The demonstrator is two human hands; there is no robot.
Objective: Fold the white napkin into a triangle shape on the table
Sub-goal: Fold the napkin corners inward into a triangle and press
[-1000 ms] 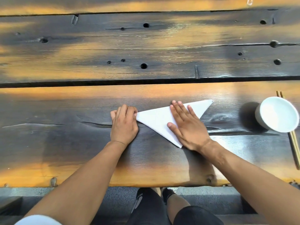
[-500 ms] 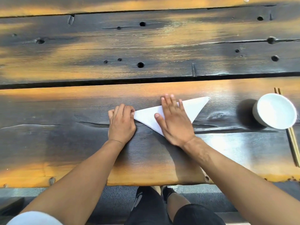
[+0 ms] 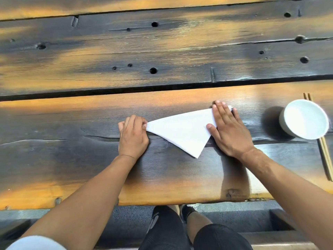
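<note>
The white napkin point(image 3: 182, 129) lies flat on the dark wooden table point(image 3: 162, 174) as a triangle, its long edge at the far side and one point toward me. My left hand point(image 3: 132, 136) has its fingers curled down on the napkin's left corner, pinning it. My right hand point(image 3: 228, 129) lies flat with fingers together over the napkin's right corner, covering that tip.
A white bowl point(image 3: 306, 120) stands at the right, just beyond my right hand, with a pair of wooden chopsticks point(image 3: 324, 152) under and beside it. A dark gap point(image 3: 108, 91) runs between table planks. The table's near edge is above my knees.
My right hand slid left across the napkin, then right along it to the right corner. My left hand stayed on the left corner.
</note>
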